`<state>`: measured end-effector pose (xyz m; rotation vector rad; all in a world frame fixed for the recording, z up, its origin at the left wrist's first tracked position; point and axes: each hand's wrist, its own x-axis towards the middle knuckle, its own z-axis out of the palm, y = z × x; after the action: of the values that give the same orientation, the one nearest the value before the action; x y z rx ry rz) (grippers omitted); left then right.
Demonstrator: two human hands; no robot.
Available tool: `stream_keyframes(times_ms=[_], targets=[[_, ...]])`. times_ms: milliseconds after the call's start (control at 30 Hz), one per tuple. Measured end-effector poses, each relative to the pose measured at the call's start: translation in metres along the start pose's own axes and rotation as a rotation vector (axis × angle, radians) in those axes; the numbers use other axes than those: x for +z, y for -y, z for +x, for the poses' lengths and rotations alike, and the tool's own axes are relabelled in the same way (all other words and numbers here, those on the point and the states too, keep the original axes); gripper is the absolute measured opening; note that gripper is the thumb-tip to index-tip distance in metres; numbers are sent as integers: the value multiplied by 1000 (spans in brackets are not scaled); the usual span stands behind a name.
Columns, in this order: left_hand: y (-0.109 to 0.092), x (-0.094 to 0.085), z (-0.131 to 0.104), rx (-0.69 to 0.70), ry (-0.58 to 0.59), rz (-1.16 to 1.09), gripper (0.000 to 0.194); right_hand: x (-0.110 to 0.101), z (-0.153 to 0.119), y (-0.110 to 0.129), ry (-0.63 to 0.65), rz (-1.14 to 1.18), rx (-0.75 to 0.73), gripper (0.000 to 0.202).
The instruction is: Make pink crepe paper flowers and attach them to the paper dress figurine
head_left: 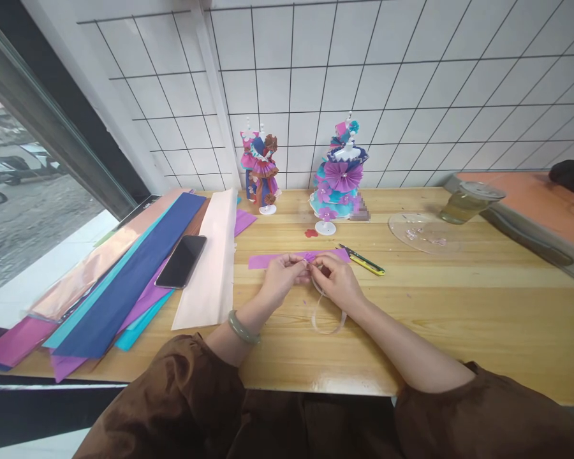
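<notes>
A purple crepe paper strip (263,261) lies crosswise in front of me, gathered at its middle between my hands. My left hand (286,275) is closed, its fingers pinching the paper at the gathers. From the other side my right hand (335,278) pinches a thin pale ribbon (328,333) at the same spot, and a loop of it hangs down onto the table. My fingertips hide how the ribbon runs around the paper. Just past my right hand, a yellow and black utility knife (367,262) lies on the table near the strip's right end.
Crepe paper sheets in several colours (129,274) cover the table's left side, with a phone (180,261) on top. Two groups of small paper dresses on stands (261,169) (342,175) are by the wall. A clear plate (423,233) and a lidded cup (469,203) stand right.
</notes>
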<state>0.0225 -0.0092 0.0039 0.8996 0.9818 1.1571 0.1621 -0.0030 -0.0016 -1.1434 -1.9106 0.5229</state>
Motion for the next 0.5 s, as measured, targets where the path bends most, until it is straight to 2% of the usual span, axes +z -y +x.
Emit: stream_keyframes(times_ms=[133,333,500], targets=[[1,-3,3,38,-45,99,18,4,0,-2,47,112,119,16],[2,-6,4,161,-105,335,16,3,-3,3,204,513,460,26],[4,-8,5,270,-126,434,18,-2,-3,9,251,649,537,29]])
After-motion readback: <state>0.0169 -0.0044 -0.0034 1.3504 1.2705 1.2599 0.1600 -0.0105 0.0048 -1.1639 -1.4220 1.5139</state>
